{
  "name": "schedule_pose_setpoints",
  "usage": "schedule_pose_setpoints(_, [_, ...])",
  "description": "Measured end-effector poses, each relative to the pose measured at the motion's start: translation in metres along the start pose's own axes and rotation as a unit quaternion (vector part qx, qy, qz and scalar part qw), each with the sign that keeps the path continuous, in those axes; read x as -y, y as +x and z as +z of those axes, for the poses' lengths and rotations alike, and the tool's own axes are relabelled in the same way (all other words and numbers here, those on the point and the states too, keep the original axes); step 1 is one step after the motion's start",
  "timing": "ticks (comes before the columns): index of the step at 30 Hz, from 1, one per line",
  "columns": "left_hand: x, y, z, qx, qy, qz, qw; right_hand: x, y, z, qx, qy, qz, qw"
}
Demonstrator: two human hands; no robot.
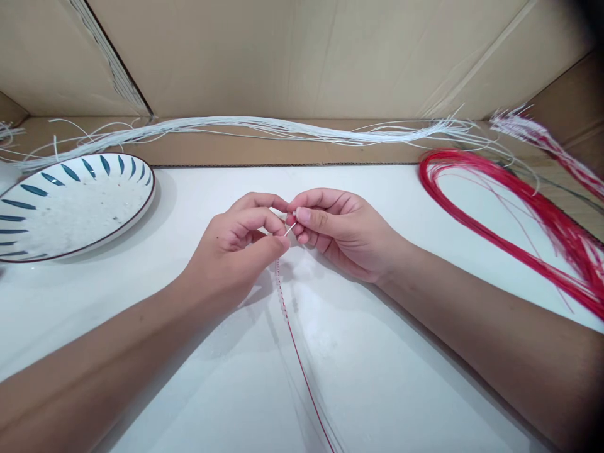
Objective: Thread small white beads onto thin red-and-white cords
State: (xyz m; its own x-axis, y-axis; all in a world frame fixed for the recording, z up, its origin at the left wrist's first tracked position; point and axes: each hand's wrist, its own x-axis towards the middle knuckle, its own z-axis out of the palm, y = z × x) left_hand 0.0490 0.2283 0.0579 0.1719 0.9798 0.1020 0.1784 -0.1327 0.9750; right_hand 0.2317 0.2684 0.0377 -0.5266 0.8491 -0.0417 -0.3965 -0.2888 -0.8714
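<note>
My left hand (pixel 243 242) is closed in a pinch, thumb against fingers. From beneath its thumb a thin red cord (pixel 302 365) hangs down toward the front edge of the view. Small clear beads (pixel 282 292) sit in a row on the upper stretch of this cord. A short, thin white strand (pixel 290 229) spans the small gap between both hands' fingertips. Thumb and forefinger of my right hand (pixel 346 229) are pressed together on the strand's far end. Something tiny and pale shows at those fingertips, too small to name. The fingers hide how strand and cord join.
At the left stands a white plate (pixel 136 211) with blue-green strokes, holding many tiny clear pieces. A bundle of white strands (pixel 245 124) lies along the cardboard wall (pixel 283 56). Looped red cords (pixel 438 195) lie at the right, below a red-and-white bundle (pixel 542 138).
</note>
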Motion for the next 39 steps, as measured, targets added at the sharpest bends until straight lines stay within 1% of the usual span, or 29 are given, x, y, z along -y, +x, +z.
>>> schedule_pose_setpoints(8, [0.0001,-0.0012,-0.0008,0.004,0.001,0.002,1.0,0.0006,-0.0003,0.0017,-0.001,0.031,0.006,1.0])
schedule_pose_setpoints(14, [0.0008,-0.0007,-0.0001,-0.004,-0.008,-0.002,1.0,0.0014,-0.0005,0.0018,-0.002,0.006,0.004,1.0])
schedule_pose_setpoints(18, [0.0017,0.0,0.0001,-0.004,-0.007,-0.001,1.0,0.0018,-0.0002,0.0032,0.0,0.018,0.001,1.0])
schedule_pose_setpoints(23, [0.0005,-0.0011,0.0002,-0.022,0.01,-0.006,1.0,0.0014,0.0001,0.0037,0.007,0.036,-0.004,0.999])
schedule_pose_setpoints(28, [-0.0017,-0.002,0.0023,-0.037,0.019,-0.012,0.999,0.0003,-0.0004,0.0028,0.01,0.03,-0.019,0.999])
schedule_pose_setpoints(39, [-0.0026,-0.0017,0.0036,-0.048,0.011,-0.008,0.999,0.0006,0.0001,0.0021,-0.008,0.013,-0.009,1.0])
